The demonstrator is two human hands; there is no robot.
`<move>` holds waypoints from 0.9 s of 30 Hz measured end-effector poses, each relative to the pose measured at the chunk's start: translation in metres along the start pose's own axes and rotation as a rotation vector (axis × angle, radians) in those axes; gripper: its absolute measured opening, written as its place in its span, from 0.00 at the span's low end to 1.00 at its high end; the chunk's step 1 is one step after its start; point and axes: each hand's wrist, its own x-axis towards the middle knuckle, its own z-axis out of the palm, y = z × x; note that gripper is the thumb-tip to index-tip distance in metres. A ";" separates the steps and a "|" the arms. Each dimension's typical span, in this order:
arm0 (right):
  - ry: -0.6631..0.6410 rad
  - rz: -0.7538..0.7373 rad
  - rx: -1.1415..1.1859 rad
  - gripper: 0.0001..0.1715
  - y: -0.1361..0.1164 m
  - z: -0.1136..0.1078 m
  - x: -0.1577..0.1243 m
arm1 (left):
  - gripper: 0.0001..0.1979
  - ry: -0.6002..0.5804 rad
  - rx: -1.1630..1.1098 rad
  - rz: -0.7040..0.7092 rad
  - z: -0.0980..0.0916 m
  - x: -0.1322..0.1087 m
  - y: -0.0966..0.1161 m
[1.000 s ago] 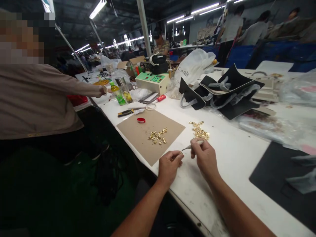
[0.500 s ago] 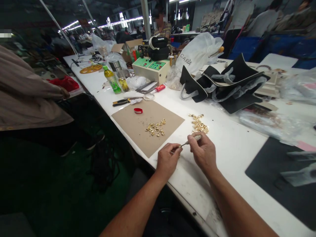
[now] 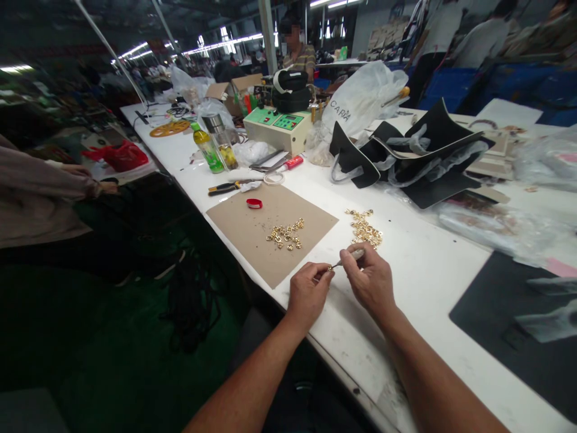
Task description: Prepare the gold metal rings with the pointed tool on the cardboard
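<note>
My left hand (image 3: 308,294) is closed in a pinch on a small gold metal piece (image 3: 329,267) at the table's near edge. My right hand (image 3: 372,282) grips a thin grey tool (image 3: 354,257) whose tip touches that piece. A pile of gold fittings (image 3: 285,234) lies on a brown cardboard sheet (image 3: 252,231) just beyond my left hand. A second gold pile (image 3: 364,229) rests on the white table (image 3: 419,264) right behind my right hand.
A red ring (image 3: 254,203), pliers (image 3: 224,188), bottles (image 3: 208,150) and a green-topped control box (image 3: 278,127) stand further back. Black bag panels (image 3: 424,159) and a white plastic bag (image 3: 360,99) lie behind right. A black mat (image 3: 518,337) lies at right. A person's sleeve (image 3: 40,192) is at left.
The tool tip has come up against the gold piece pinched in my left hand. The person at left has drawn back, away from the table.
</note>
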 end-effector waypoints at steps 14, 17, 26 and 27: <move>0.061 0.256 0.263 0.16 -0.002 -0.002 0.005 | 0.08 0.001 -0.091 -0.060 -0.003 0.001 0.005; 0.070 0.331 0.441 0.18 0.007 0.006 0.005 | 0.09 0.011 -0.147 -0.096 -0.002 0.002 0.003; 0.122 0.529 0.787 0.24 0.019 0.013 0.010 | 0.08 0.106 0.098 0.024 -0.042 0.014 0.010; 0.120 0.548 0.805 0.25 0.019 0.014 0.010 | 0.08 0.125 0.179 0.066 -0.055 0.021 0.010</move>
